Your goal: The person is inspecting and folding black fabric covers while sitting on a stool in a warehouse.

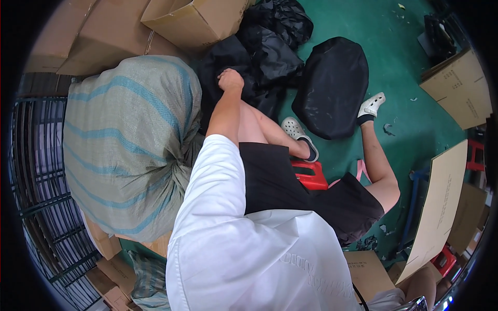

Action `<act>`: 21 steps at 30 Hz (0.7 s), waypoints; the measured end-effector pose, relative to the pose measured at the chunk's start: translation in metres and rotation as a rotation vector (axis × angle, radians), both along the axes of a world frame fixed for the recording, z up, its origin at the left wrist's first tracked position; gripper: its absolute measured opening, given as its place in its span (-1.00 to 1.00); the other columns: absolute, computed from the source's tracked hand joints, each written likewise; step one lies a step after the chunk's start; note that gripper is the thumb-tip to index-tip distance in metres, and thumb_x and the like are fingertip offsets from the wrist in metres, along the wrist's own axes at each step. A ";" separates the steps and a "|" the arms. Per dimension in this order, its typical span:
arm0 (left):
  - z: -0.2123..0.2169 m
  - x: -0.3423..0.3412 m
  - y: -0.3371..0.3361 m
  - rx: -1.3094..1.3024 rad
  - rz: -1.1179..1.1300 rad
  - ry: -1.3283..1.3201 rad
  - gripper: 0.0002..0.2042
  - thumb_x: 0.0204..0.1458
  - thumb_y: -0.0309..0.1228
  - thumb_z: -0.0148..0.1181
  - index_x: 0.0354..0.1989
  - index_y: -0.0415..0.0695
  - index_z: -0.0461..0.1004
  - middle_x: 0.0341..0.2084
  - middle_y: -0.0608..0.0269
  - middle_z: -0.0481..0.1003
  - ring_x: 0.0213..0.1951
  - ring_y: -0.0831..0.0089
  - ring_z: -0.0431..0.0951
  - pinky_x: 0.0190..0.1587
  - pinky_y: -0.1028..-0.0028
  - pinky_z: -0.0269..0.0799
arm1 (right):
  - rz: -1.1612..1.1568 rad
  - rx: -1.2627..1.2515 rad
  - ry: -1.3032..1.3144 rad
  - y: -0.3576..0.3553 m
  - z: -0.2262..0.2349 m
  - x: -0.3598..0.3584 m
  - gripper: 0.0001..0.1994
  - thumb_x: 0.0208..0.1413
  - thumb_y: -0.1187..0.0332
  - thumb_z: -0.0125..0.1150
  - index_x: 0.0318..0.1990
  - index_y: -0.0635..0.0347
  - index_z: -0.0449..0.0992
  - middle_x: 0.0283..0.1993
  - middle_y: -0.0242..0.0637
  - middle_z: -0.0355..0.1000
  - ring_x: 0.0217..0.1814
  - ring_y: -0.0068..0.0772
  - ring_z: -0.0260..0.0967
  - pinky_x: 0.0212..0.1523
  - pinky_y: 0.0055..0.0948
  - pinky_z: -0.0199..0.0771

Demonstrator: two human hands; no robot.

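Note:
My left hand [231,80] reaches forward with its fingers curled closed at the edge of a loose black bag [228,59]. It appears to grip the dark, crumpled material, though the fingertips are partly hidden. More shiny black bags [275,57] lie heaped just beyond. A smooth, rounded black bundle [332,85] lies on the floor to the right, between my feet in white clogs. My right hand is out of sight. Left of my arm bulges a big woven sack [124,145], grey with blue stripes, its neck gathered and twisted.
Brown cardboard boxes [202,23] stack up at the far left. A dark metal rack [41,171] runs along the left. A red plastic stool [311,173] is under me. Upright cardboard [436,212] stands at right; another person's knee [419,287] shows at the lower right.

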State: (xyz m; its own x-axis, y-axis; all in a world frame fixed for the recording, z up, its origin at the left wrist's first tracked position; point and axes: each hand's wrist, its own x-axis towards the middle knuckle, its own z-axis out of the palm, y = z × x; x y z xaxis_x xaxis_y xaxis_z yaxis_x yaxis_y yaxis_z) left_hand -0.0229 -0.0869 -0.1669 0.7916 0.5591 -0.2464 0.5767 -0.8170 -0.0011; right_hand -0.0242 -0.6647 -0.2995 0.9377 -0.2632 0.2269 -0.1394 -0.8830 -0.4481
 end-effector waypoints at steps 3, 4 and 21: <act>0.018 -0.004 0.001 -0.085 0.056 -0.038 -0.61 0.14 -0.31 0.07 0.10 -0.22 0.42 0.09 -0.06 0.45 0.13 0.07 0.47 0.05 0.19 0.48 | -0.008 0.112 -0.113 0.012 0.003 -0.006 -0.20 0.14 0.16 -0.10 0.33 0.64 -0.24 0.45 0.26 -0.27 0.50 0.07 -0.33 0.49 -0.16 -0.47; 0.031 -0.008 -0.008 -0.138 0.083 -0.023 -0.67 0.14 -0.33 0.06 0.04 -0.17 0.49 0.04 0.03 0.50 0.09 0.11 0.51 0.03 0.20 0.50 | -0.021 0.108 -0.114 0.006 0.003 -0.011 -0.20 0.14 0.16 -0.10 0.33 0.64 -0.24 0.45 0.26 -0.27 0.50 0.07 -0.33 0.49 -0.16 -0.47; 0.022 -0.010 -0.034 0.132 -0.081 0.078 -0.36 -0.09 -0.14 0.41 0.15 -0.06 0.29 0.13 0.11 0.25 0.19 0.15 0.34 0.13 0.15 0.36 | -0.032 0.338 -0.158 0.003 0.010 -0.003 -0.36 0.31 0.22 -0.43 0.38 0.55 -0.30 0.52 0.11 -0.39 0.58 -0.05 -0.50 0.52 -0.19 -0.55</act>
